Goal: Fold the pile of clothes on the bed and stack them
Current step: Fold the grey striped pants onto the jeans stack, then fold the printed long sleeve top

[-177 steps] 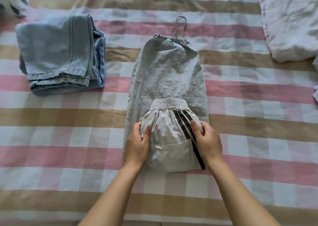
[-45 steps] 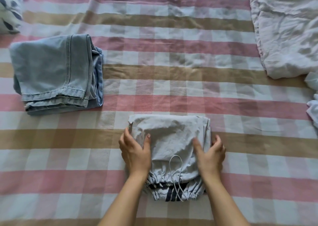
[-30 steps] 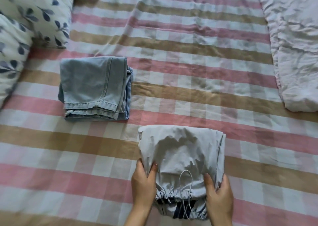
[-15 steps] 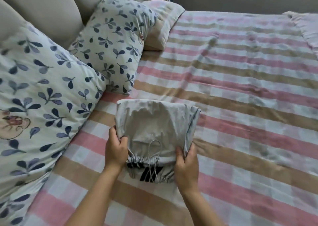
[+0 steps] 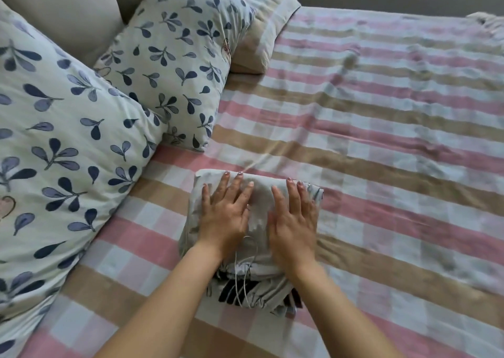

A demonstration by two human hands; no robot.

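Lower centre of the frame, on the bed (image 5: 381, 166): folded grey trousers (image 5: 259, 194), soft, light, probably quick to unfold, under left hand (image 5: 225, 215) and right hand (image 5: 293, 221), fingers (image 5: 234, 183) spread flat, pinching nothing; best taken at the 2 side edges.

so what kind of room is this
Most likely a bedroom: the hands press a folded garment on a bed with a checked sheet, leaf-print pillows and a padded headboard.
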